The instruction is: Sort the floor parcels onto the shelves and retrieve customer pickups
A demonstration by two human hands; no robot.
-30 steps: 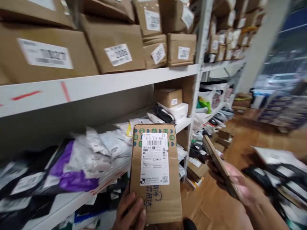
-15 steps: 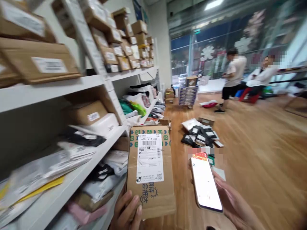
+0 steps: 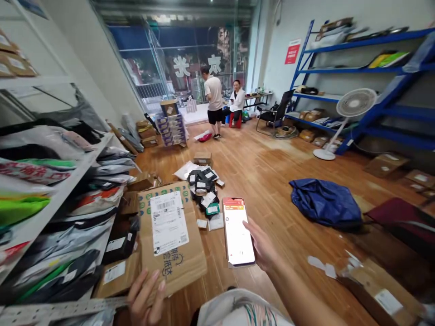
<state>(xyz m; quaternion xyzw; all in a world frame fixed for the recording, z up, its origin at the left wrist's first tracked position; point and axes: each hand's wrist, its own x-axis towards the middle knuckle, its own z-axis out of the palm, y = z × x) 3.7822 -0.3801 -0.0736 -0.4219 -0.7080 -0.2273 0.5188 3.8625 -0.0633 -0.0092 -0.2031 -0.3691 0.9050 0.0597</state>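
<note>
My left hand (image 3: 147, 294) grips the lower left edge of a brown cardboard box (image 3: 190, 253), fingers over its front. A white shipping label (image 3: 169, 222) with a barcode and a QR code faces me, and the box is tilted. In my right hand (image 3: 263, 246) is a smartphone (image 3: 239, 240), held upright with its bright screen toward me. Its screen has a red and orange band on top and white below. The phone is to the right of the box, apart from it. Past both lies a pile of small parcels (image 3: 202, 183) on the wooden floor.
White shelving (image 3: 78, 174) packed with bagged parcels runs along my left. On the right are a blue rack (image 3: 343, 47), a white fan (image 3: 356, 103), a blue sack (image 3: 324, 201) and a cardboard box (image 3: 380, 290). Two people (image 3: 214, 93) are near the window.
My view has swung to the right, bringing the blue rack and fan into sight. The box has tilted and sits further left in view. The phone stays in my right hand.
</note>
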